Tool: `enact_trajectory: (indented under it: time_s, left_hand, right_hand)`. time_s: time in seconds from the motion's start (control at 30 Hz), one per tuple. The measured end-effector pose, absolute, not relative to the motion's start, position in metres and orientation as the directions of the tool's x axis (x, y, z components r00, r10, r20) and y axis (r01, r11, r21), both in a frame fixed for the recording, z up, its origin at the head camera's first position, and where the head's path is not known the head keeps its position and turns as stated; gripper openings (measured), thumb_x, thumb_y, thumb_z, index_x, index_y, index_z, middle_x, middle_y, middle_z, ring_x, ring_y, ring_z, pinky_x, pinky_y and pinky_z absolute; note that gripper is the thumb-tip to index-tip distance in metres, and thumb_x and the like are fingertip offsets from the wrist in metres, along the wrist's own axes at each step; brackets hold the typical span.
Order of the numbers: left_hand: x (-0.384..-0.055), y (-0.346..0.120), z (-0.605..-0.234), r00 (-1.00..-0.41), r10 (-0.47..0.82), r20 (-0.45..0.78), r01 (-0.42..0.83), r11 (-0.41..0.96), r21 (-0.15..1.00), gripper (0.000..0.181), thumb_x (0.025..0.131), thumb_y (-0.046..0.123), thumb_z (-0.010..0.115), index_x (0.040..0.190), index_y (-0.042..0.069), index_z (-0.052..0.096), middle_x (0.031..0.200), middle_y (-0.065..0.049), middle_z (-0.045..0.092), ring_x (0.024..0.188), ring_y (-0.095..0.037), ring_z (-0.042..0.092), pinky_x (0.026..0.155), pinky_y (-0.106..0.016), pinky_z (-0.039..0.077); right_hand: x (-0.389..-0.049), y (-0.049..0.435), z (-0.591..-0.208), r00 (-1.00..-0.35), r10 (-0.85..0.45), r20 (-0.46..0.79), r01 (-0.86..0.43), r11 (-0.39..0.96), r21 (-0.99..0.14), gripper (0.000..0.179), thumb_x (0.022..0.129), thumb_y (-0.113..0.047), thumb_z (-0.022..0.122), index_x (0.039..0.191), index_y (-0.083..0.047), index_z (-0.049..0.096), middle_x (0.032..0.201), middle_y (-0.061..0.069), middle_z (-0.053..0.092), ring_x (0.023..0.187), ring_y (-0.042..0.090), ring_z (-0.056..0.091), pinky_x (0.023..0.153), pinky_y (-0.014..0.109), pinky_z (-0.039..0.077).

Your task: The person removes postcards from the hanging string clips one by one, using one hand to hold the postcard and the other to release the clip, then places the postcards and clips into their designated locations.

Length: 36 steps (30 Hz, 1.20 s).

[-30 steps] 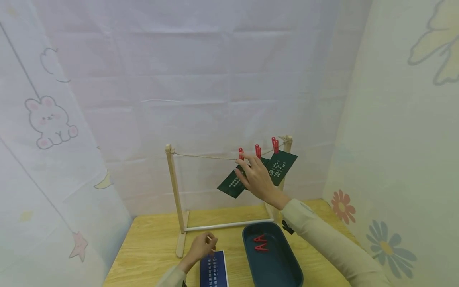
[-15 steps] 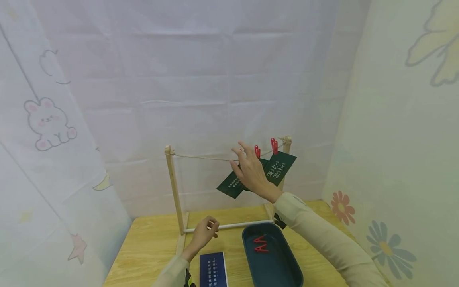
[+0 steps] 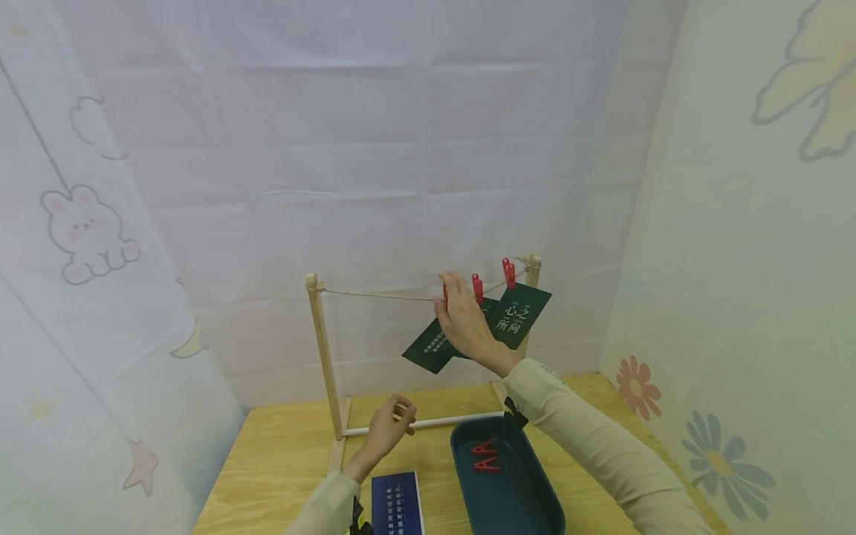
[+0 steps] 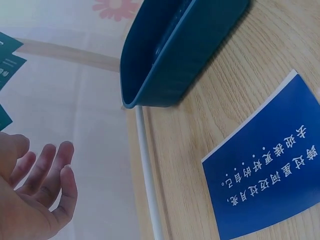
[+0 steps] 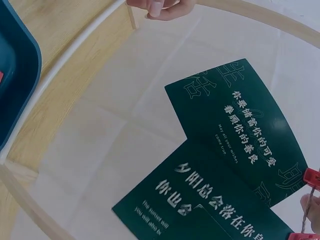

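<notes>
My right hand (image 3: 463,316) is raised at the cord (image 3: 374,295), fingers around the leftmost red clothespin (image 3: 445,292), mostly hidden behind them. In the right wrist view a fingertip shows beside that clothespin (image 5: 312,178) and the cord; whether it is pinched I cannot tell. Below hangs a tilted dark green card (image 3: 428,351), partly over a second green card (image 5: 175,210). Farther right, a third green card (image 3: 520,316) hangs from another clothespin (image 3: 510,273). My left hand (image 3: 391,427) hovers low before the rack, fingers loosely curled around nothing.
The cord spans two wooden posts (image 3: 325,357), joined below by a white rod (image 3: 435,422). A dark blue tray (image 3: 508,505) on the wooden table (image 3: 267,461) holds two red clothespins (image 3: 484,465). Left of it lies a blue card (image 3: 396,509) with white writing.
The right fingers spread off the leftmost clothespin, then drew together over it again. The left hand rose from above the blue card toward the white rod.
</notes>
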State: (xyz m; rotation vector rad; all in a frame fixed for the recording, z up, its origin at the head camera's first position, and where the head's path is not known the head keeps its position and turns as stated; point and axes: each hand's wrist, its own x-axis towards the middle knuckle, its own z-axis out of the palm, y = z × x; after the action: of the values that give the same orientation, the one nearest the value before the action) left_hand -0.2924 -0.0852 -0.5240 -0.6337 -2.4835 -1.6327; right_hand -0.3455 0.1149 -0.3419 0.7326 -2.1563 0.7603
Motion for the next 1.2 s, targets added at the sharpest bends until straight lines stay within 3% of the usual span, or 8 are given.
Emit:
enact_trajectory:
  time_s: [0.1, 0.33, 0.53, 0.83, 1.0, 1.2]
  left_hand:
    - [-0.294, -0.084, -0.524, -0.909, 0.271, 0.318, 0.398, 0.331, 0.855, 0.024, 0.104, 0.02, 0.055, 0.114, -0.002, 0.056, 0.092, -0.017, 0.065, 0.071, -0.036, 0.069, 0.062, -0.036, 0.056]
    - [-0.299, -0.077, -0.524, -0.91, 0.229, 0.345, 0.406, 0.327, 0.853, 0.031, 0.103, 0.026, 0.055, 0.12, 0.0, 0.055, 0.095, -0.017, 0.066, 0.067, -0.017, 0.069, 0.061, -0.036, 0.056]
    - [-0.305, -0.067, -0.52, -0.897, 0.167, 0.41, 0.442, 0.305, 0.844, 0.031, 0.102, 0.021, 0.057, 0.124, -0.002, 0.054, 0.101, -0.019, 0.066, 0.072, -0.033, 0.07, 0.058, -0.029, 0.054]
    - [-0.308, -0.055, -0.506, -0.855, 0.084, 0.511, 0.514, 0.265, 0.816, 0.022, 0.101, 0.013, 0.058, 0.119, 0.0, 0.055, 0.1, -0.018, 0.068, 0.071, -0.029, 0.071, 0.062, -0.035, 0.057]
    - [-0.293, -0.049, -0.483, -0.841, 0.068, 0.537, 0.54, 0.189, 0.82, 0.018, 0.101, 0.008, 0.057, 0.111, -0.007, 0.055, 0.098, -0.025, 0.067, 0.073, -0.04, 0.07, 0.06, -0.029, 0.054]
    - [-0.285, -0.047, -0.465, -0.813, 0.02, 0.582, 0.578, 0.153, 0.802, 0.015, 0.101, 0.002, 0.055, 0.1, -0.013, 0.056, 0.094, -0.029, 0.065, 0.07, -0.044, 0.068, 0.064, -0.04, 0.057]
  right_hand:
    - [-0.346, 0.116, -0.341, -0.588, -0.265, 0.764, -0.684, 0.668, -0.295, 0.04, 0.1, -0.004, 0.052, 0.138, 0.008, 0.043, 0.134, 0.026, 0.048, 0.111, 0.039, 0.055, 0.093, 0.052, 0.047]
    - [-0.346, 0.121, -0.343, -0.64, -0.273, 0.719, -0.651, 0.689, -0.318, 0.035, 0.105, -0.004, 0.044, 0.136, 0.011, 0.043, 0.129, 0.028, 0.05, 0.106, 0.036, 0.057, 0.089, 0.051, 0.05]
    - [-0.345, 0.123, -0.342, -0.658, -0.282, 0.698, -0.645, 0.688, -0.331, 0.035, 0.107, -0.005, 0.038, 0.137, 0.011, 0.044, 0.129, 0.027, 0.05, 0.107, 0.036, 0.058, 0.089, 0.05, 0.05]
    - [-0.341, 0.125, -0.337, -0.676, -0.252, 0.693, -0.633, 0.679, -0.371, 0.033, 0.106, -0.004, 0.041, 0.135, 0.009, 0.049, 0.126, 0.026, 0.053, 0.103, 0.036, 0.059, 0.085, 0.053, 0.051]
    - [-0.343, 0.127, -0.339, -0.688, -0.25, 0.681, -0.625, 0.681, -0.381, 0.032, 0.106, -0.005, 0.043, 0.135, 0.007, 0.05, 0.125, 0.024, 0.055, 0.104, 0.037, 0.06, 0.087, 0.053, 0.05]
    - [-0.345, 0.13, -0.337, -0.696, -0.246, 0.674, -0.652, 0.609, -0.452, 0.033, 0.105, -0.004, 0.045, 0.134, 0.009, 0.051, 0.127, 0.027, 0.054, 0.115, 0.041, 0.055, 0.097, 0.055, 0.044]
